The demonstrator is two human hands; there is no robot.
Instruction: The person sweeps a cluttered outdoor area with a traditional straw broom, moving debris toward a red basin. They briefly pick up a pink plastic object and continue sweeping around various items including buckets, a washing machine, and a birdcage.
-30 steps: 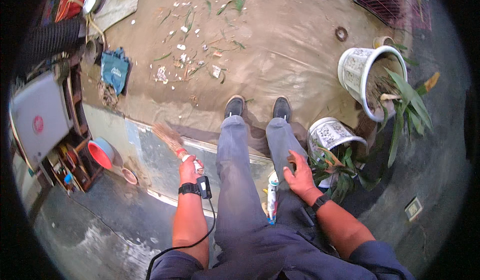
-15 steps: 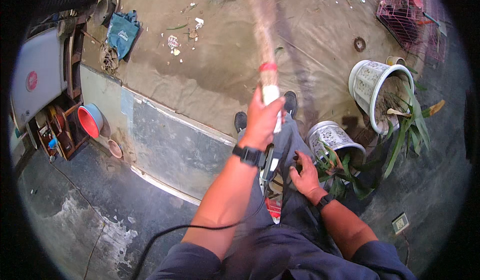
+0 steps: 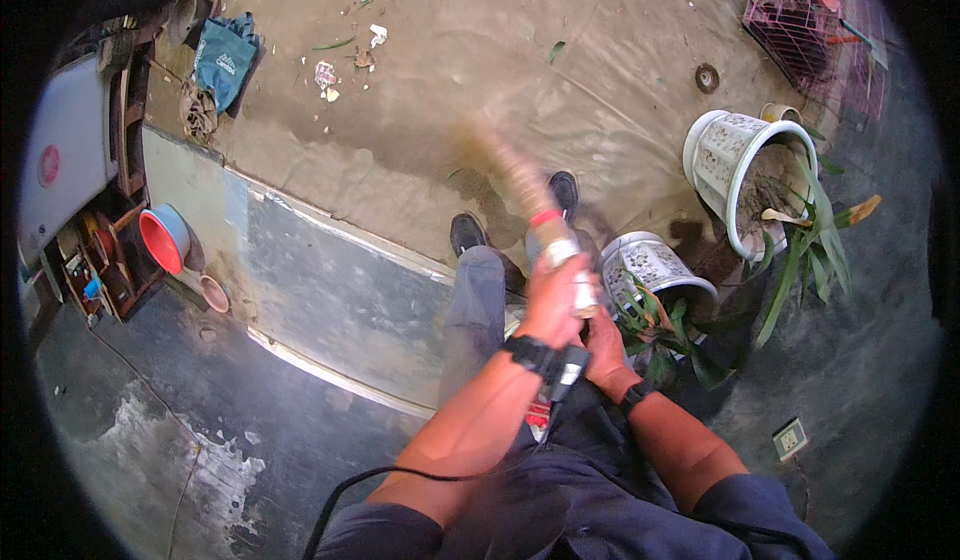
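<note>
My left hand grips the pale handle of a straw broom, whose red band shows and whose bristles are smeared by motion over the dusty brown sheet. Close behind it, at the lower end of the handle, is my right hand; its fingers are partly hidden, so I cannot tell whether they touch the broom. Just beside them, a white flowered pot lies tilted with leaves spilling out. My shoes show at the sheet's near edge, and paper scraps and leaf bits lie on it.
A second tipped pot and a pink wire cage are at the right. At the left are a blue bag, red-and-blue basin, wooden shelf and cables. A socket box sits on the dark floor at lower right.
The broom was low at the left, swung forward over the sheet, and is now drawn back with its bristles lower. My right hand has come in beside my left.
</note>
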